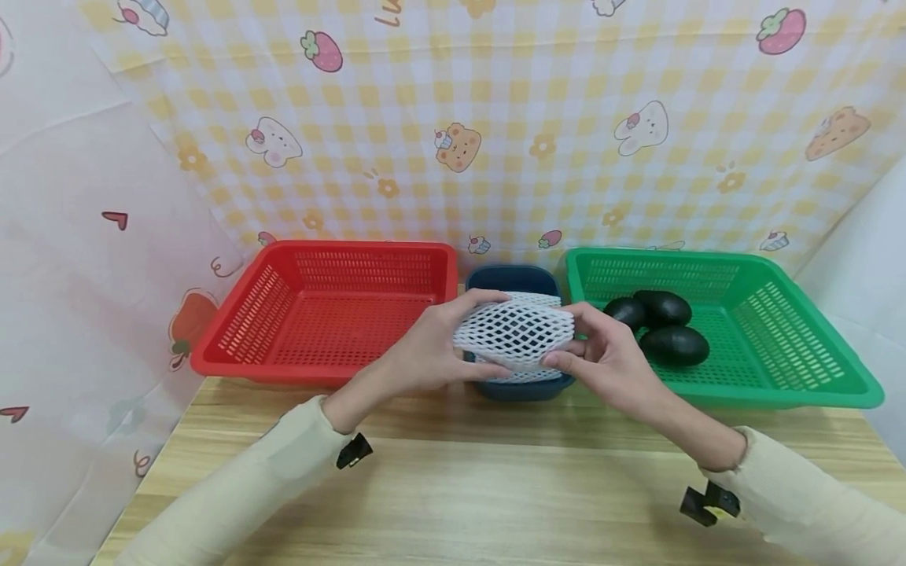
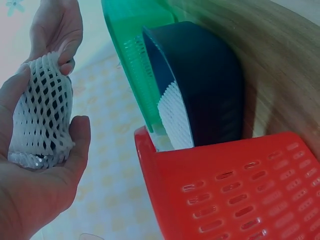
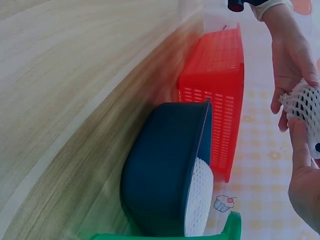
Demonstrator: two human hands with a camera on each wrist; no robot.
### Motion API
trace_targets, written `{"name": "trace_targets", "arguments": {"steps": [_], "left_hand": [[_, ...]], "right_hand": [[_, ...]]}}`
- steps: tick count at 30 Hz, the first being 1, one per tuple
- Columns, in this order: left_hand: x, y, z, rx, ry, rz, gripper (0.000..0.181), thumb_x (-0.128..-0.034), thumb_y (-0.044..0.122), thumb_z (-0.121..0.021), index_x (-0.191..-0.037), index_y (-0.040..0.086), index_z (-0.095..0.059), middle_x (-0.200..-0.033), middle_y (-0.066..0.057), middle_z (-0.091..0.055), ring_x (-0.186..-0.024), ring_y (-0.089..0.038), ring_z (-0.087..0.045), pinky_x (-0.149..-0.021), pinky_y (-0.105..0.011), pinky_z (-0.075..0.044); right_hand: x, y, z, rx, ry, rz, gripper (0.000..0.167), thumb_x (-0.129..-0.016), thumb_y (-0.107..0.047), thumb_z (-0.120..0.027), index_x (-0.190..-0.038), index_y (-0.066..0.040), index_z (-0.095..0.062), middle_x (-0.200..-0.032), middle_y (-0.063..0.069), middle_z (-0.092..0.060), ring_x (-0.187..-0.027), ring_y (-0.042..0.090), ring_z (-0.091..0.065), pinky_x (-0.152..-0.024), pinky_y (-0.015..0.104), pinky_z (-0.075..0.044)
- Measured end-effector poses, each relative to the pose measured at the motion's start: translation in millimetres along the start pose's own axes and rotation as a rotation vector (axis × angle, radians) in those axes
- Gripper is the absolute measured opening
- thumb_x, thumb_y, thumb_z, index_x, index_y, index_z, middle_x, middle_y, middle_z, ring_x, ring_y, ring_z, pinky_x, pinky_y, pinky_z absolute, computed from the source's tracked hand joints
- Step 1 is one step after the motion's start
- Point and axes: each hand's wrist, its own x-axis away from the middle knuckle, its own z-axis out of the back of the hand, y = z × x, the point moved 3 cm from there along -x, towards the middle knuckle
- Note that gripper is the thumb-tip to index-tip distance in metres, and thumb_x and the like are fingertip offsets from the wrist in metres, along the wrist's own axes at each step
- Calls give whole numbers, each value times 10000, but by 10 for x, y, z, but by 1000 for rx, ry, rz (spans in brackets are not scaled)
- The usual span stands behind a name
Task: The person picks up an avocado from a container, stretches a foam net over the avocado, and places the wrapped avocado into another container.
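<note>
A white foam net sleeve (image 1: 520, 330) hangs over the small navy bin (image 1: 517, 277), with something dark showing through its mesh. My left hand (image 1: 432, 346) holds its left end between thumb and fingers. At the other end my right hand (image 1: 612, 354) pinches the net's edge with thumb and fingers. In the left wrist view the sleeve (image 2: 45, 107) bulges around its dark content. More white foam netting (image 3: 200, 200) lies inside the navy bin. Three black, glossy avocado-like fruits (image 1: 675, 347) rest in the green basket (image 1: 786, 393) on the right.
A red basket (image 1: 325, 371) stands left of the navy bin, its mesh floor showing. All three containers sit along the back of a wooden table (image 1: 495, 495). A yellow checked cloth (image 1: 396, 157) with cartoon prints hangs behind them.
</note>
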Motion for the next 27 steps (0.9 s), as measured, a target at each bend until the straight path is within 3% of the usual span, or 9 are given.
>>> {"name": "trace_targets", "arguments": {"steps": [7, 17, 21, 27], "left_hand": [[5, -10, -25, 5, 9, -26, 797, -764, 178, -911, -1438, 116, -491, -1316, -16, -576, -1121, -148, -560, -841, -300, -559], [46, -30, 17, -2, 8, -69, 805, -730, 146, -915, -1419, 110, -499, -1312, -17, -578, -1132, -153, -557, -841, -311, -563], [77, -50, 62, -8, 24, -65, 806, -731, 156, -914, -1422, 107, -501, -1315, -11, -580, -1129, -153, -563, -841, -314, -561], [121, -103, 153, -15, 45, -92, 830, -707, 113, -924, -1419, 74, -499, -1329, -38, -587, -1134, -181, -575, -849, -336, -562]], "right_hand": [[6, 8, 4, 7, 1, -10, 427, -881, 155, -692, -1274, 99, -536, -1161, 213, -612, -959, 291, -719, -802, 383, -570], [14, -8, 127, 74, -130, -174, 645, -887, 59, -748, -1449, -41, -449, -1397, 180, -453, -1119, 308, -658, -828, 415, -569], [42, 19, 299, 233, -131, -128, 594, -891, 53, -748, -1419, -25, -489, -1377, 130, -527, -1106, 262, -668, -866, 366, -559], [141, 52, 523, 610, -70, -55, 448, -852, -36, -823, -1246, -11, -612, -1122, 73, -648, -930, 186, -667, -801, 281, -558]]}}
